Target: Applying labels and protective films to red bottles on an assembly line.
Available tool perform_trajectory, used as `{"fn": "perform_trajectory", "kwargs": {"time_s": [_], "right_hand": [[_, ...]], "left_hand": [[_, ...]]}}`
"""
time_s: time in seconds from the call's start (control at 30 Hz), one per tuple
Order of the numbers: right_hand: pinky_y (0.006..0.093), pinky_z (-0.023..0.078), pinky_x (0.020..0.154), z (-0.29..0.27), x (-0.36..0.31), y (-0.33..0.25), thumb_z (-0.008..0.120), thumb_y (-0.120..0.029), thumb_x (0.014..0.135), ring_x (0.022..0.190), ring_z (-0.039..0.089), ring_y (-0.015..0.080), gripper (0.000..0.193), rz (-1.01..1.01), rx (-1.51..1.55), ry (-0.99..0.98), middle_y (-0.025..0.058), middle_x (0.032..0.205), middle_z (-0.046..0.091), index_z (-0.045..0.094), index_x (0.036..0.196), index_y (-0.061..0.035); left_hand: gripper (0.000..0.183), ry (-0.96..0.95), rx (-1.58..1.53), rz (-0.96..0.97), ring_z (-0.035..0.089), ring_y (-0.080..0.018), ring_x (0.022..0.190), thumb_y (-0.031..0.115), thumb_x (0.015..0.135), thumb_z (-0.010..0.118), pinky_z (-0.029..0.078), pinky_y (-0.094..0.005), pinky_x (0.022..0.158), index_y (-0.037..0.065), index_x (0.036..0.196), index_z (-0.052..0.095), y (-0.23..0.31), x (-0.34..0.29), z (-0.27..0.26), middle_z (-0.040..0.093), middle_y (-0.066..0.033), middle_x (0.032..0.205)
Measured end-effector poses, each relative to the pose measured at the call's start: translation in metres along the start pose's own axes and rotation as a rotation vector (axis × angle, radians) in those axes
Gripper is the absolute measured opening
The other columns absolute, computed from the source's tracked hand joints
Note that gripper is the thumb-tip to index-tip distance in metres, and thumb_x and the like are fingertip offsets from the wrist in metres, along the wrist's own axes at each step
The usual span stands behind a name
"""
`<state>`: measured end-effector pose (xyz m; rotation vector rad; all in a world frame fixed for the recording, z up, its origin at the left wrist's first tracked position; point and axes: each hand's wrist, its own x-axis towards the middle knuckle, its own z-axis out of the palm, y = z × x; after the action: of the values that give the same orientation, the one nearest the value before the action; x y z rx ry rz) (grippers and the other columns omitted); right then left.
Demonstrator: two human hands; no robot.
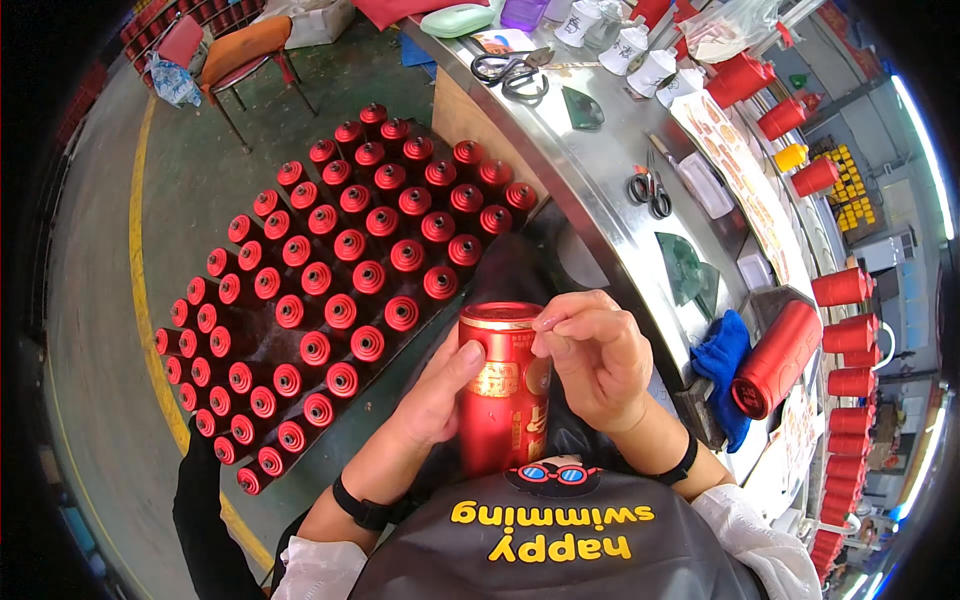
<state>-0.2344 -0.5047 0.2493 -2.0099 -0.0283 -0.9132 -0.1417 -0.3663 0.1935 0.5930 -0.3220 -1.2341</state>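
A shiny red canister (488,435) with gold bands and gold markings stands upright in front of my apron. My left hand (437,392) is wrapped round its left side, thumb toward the front. At the upper right of the canister, just below the rim, my right hand (603,362) is closed in a pinch, its fingertips close to the gold-marked wall. Whatever lies between those fingertips is too small to make out. A second red canister (778,360) lies tilted on a blue cloth (722,352) to the right.
Several rows of red-topped cylinders (349,244) stand on the floor at left. The metal table (610,165) at right carries large scissors (522,76), small scissors (650,188), dark green glass pieces (680,268), white bell-shaped pieces (625,48) and a sticker sheet (740,165). An orange-seated chair (243,55) stands far left.
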Motion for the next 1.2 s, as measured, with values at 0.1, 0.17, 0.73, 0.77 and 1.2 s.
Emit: {"fn": "perform_trajectory", "kwargs": {"time_s": [0.1,0.17,0.73,0.77,1.2], "right_hand": [[0.0266,0.051,0.06,0.0003,0.0001,-0.0018,0.063,0.006,0.084,0.072,0.063,0.022,0.015,0.013,-0.014,0.017,0.0163,0.088,0.064,0.054,0.095,0.0003],[0.0273,0.051,0.06,-0.0009,0.0008,-0.0035,0.063,0.006,0.083,0.071,0.063,0.0233,0.015,-0.021,-0.068,-0.003,0.0165,0.088,0.064,0.055,0.095,0.0005],[0.0231,0.052,0.051,-0.0033,0.0017,-0.005,0.053,0.01,0.089,0.066,0.061,0.0133,0.019,-0.053,-0.059,-0.139,0.0221,0.1,0.058,0.047,0.105,0.0018],[0.0229,0.051,0.051,-0.0034,0.0021,-0.0049,0.053,0.01,0.089,0.065,0.061,0.0129,0.018,-0.067,-0.071,-0.137,0.022,0.1,0.058,0.047,0.104,0.0017],[0.0221,0.051,0.052,-0.0022,0.0038,-0.0048,0.053,0.007,0.09,0.064,0.061,0.012,0.013,-0.074,-0.099,-0.126,0.0215,0.099,0.06,0.048,0.102,0.0021]], "left_hand": [[0.063,-0.031,-0.001,-0.004,0.057,-0.0203,0.108,0.047,0.092,0.056,0.049,-0.0363,0.09,0.003,0.133,0.037,0.0002,0.0001,-0.0007,0.054,-0.0128,0.121],[0.063,-0.025,0.009,-0.005,0.057,-0.0205,0.108,0.047,0.092,0.056,0.049,-0.0364,0.091,0.003,0.133,0.036,-0.0001,0.0,-0.001,0.054,-0.0128,0.121],[0.065,0.0,0.038,0.001,0.057,-0.0213,0.11,0.048,0.091,0.056,0.047,-0.0366,0.093,0.004,0.134,0.037,-0.0012,0.0004,-0.0023,0.053,-0.0129,0.123],[0.065,0.012,0.033,-0.002,0.057,-0.0213,0.11,0.048,0.091,0.056,0.047,-0.0366,0.094,0.004,0.134,0.037,-0.0013,0.0005,-0.0023,0.053,-0.0128,0.123],[0.062,0.009,0.022,0.001,0.058,-0.0211,0.108,0.046,0.092,0.056,0.048,-0.0361,0.092,0.004,0.134,0.037,0.0003,0.0006,-0.0009,0.055,-0.0129,0.12]]}}
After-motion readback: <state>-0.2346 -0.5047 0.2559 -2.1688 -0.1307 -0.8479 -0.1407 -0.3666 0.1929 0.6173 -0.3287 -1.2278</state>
